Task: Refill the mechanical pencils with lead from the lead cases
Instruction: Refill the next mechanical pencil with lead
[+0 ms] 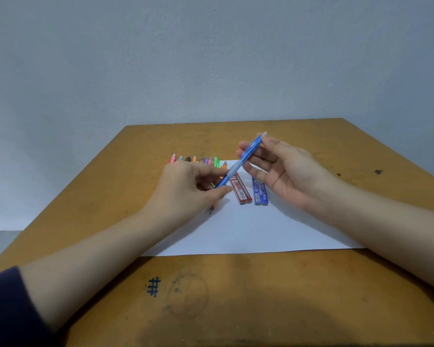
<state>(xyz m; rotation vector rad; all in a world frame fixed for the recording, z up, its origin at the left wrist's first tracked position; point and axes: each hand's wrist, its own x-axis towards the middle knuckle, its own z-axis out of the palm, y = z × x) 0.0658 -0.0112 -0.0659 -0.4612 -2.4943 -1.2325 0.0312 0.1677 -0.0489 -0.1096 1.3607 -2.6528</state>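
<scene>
The left hand (186, 189) pinches the lower, tip end of a blue mechanical pencil (247, 154) between thumb and curled fingers. The right hand (288, 171), palm turned towards the camera, grasps the upper end: its thumb presses on the pencil near the cap, while the loosely bent fingers lie behind the barrel. The pencil is held in the air between both hands, slanting from lower left to upper right above the desk, with its pale grip section just beyond the left fingers.

Below the pencil, two lead cases lie side by side on a white sheet of paper (248, 229): a red lead case (241, 191) and, just to its right, a blue lead case (260, 194) printed with "PENCIL LEAD". Both are flat, and they lie slightly apart.

Behind the left hand, a row of coloured mechanical pencils (201, 160) lies at the far left corner of the paper, mostly hidden by the hand. An orange pencil tip (214, 207) pokes out beneath the left wrist.

The paper rests on a scuffed wooden desk (261, 301), which bears an inked hash mark (153, 286) near the front edge. A dark sleeve (8, 311) covers the left forearm.
</scene>
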